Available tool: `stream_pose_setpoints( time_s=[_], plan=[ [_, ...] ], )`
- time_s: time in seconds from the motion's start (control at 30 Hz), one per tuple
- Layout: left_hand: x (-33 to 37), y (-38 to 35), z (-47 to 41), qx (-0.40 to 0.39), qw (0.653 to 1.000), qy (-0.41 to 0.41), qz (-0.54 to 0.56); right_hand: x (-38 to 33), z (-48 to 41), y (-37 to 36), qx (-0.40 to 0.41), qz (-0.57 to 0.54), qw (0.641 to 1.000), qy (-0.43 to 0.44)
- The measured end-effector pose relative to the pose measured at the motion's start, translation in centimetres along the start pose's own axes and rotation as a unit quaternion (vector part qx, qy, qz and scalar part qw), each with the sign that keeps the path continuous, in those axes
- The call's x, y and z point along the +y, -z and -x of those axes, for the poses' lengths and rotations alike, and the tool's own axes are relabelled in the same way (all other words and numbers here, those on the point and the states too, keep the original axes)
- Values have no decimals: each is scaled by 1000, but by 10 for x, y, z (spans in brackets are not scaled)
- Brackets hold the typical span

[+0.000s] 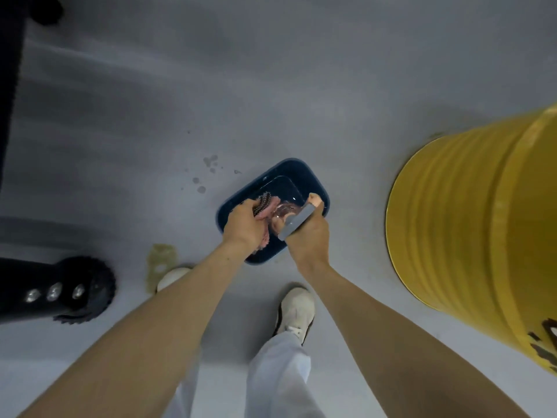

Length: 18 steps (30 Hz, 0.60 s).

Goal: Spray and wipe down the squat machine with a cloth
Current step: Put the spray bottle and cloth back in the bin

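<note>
Left hand (245,226): clenched around a pink cloth (265,211), held over the near-left part of the tub (313,181).
Right hand (307,236): wrapped around a spray bottle (294,221), its grey head tilted toward the cloth.
Tub: dark blue, rectangular, on the grey floor (271,86) just ahead of the white shoes (297,312).
Drum (476,224): yellow, at the floor's right edge, apart from the tub.
Machine (57,291): black parts along the floor's left edge.
Floor: wet spots near the tub's far-left corner.
</note>
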<state>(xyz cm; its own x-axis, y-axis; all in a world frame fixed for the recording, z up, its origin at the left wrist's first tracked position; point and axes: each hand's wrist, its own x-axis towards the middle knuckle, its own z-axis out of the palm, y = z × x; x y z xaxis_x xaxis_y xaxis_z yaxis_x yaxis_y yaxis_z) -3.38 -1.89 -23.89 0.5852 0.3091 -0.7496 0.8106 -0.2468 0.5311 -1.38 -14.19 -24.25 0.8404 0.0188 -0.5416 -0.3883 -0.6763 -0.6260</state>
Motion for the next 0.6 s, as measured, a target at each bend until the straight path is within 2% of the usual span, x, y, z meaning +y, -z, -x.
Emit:
stream_pose_setpoints(
  time_s=[0.27, 0.4, 0.6],
  plan=[
    [-28, -17, -39, 5, 1000, 21, -17, 16, -37, -22, -68, 64, 994, 56],
    [-36, -22, -50, -3, 1000, 22, -13, 20, -47, -31, -63, 96, 992, 46],
    [-38, -24, -54, -50, 995, 37, -83, 22, -54, -37, -54, 92, 994, 29]
  ],
)
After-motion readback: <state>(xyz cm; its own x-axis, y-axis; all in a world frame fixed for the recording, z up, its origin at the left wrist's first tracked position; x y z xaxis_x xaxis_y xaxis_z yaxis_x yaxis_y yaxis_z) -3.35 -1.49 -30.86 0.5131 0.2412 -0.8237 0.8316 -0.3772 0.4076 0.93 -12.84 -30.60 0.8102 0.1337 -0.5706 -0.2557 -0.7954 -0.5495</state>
